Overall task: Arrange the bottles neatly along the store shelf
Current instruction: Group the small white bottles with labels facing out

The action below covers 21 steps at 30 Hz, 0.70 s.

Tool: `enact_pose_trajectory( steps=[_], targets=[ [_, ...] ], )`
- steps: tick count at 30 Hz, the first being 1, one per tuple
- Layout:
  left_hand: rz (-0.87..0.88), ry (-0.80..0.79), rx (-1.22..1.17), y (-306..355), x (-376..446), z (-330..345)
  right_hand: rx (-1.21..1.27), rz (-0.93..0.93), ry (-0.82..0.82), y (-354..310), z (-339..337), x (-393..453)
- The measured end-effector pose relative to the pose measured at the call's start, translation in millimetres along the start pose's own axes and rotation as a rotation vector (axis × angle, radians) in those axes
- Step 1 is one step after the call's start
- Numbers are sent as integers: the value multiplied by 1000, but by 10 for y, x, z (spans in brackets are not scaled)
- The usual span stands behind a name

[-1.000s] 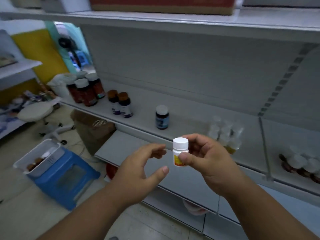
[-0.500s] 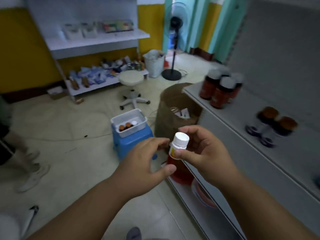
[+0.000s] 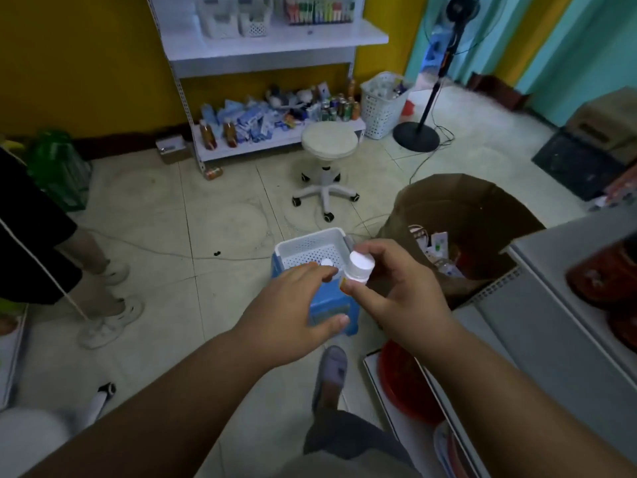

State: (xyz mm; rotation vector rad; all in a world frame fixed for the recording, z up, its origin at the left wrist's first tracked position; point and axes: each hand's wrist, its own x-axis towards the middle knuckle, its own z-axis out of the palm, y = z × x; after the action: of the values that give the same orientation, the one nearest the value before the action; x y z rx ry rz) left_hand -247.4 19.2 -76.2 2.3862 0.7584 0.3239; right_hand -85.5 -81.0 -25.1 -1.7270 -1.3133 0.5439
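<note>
Bottle (image 3: 358, 269) sits in the right hand (image 3: 400, 298), pinched low on its body between thumb and curled fingers, white cap up and tipped a little to the left, above the white basket (image 3: 310, 244) on the blue stool (image 3: 332, 310). The left hand (image 3: 293, 315) hovers just beside it, fingers loosely spread and gripping nothing; its fingertips reach over the basket, where another white cap (image 3: 326, 263) shows.

The bottle looks like small, stiff plastic, probably light and easy for one hand, though its smooth wall may slip. A hold round the body under the cap, as now, seems soundest; the cap alone might turn.

The shelf (image 3: 565, 305) runs along the right, its edge close to the right forearm, with blurred dark red bottles (image 3: 610, 277) at its near end. An open cardboard box (image 3: 462, 215) stands between stool and shelf, so a swing right should pass above its rim. Floor to the left is open, apart from another person's legs (image 3: 103, 270) well off.
</note>
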Motion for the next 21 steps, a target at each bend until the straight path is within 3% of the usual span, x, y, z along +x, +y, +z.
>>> enact_pose_trajectory(
  steps=[11, 16, 21],
  targets=[
    [-131, -44, 100, -1071, 1634, 249, -172, 40, -140, 1211, 263, 1936],
    [-211, 26, 115, -1772, 1912, 809, -328, 114, -283, 1985, 868, 2363],
    [-410, -76, 114, -2576, 1905, 1304, -456, 150, -449, 2692, 1715, 2609]
  ],
)
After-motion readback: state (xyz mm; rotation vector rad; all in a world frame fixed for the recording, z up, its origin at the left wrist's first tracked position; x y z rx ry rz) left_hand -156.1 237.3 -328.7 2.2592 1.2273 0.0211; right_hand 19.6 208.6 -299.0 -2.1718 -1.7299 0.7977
